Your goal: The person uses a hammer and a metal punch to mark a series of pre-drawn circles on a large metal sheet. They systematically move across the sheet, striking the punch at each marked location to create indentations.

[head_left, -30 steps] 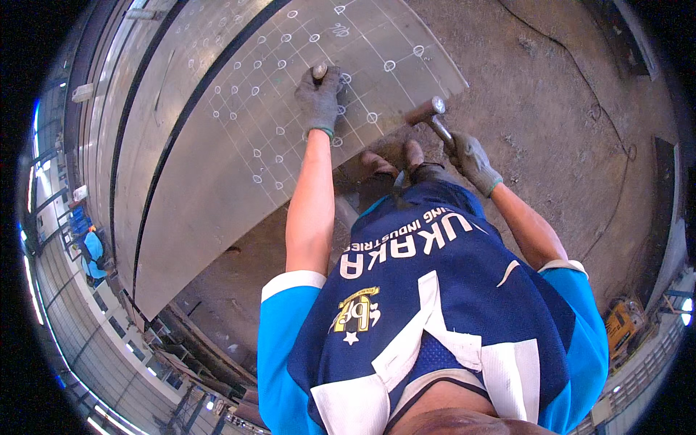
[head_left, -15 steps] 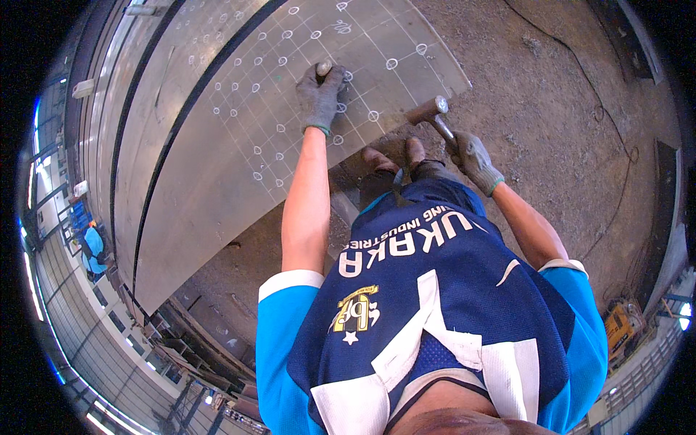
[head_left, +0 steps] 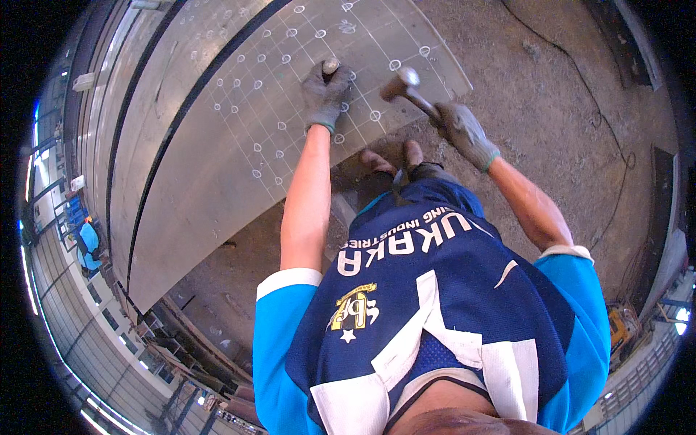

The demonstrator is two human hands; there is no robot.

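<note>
A grey metal plate (head_left: 217, 174) lies in front of me, marked with white grid lines and several small chalk circles. My left hand (head_left: 325, 94), in a grey glove, rests over the plate, closed around a short upright metal punch (head_left: 330, 66). Only the punch's round top shows; its lower end is hidden by the fingers. My right hand (head_left: 465, 134), also gloved, grips the handle of a hammer (head_left: 398, 84). The hammer's head hangs above the plate's right part, to the right of the punch and apart from it.
My boots (head_left: 413, 152) stand at the plate's near edge. A dark cable (head_left: 580, 72) runs across the brown dirt floor (head_left: 536, 123) on the right. More long metal plates (head_left: 156, 72) with dark edges lie at the left. A person in blue (head_left: 89, 245) is far left.
My right hand has raised the hammer and brought it left, over the plate and closer to the punch. My left hand keeps its hold on the punch at nearly the same place.
</note>
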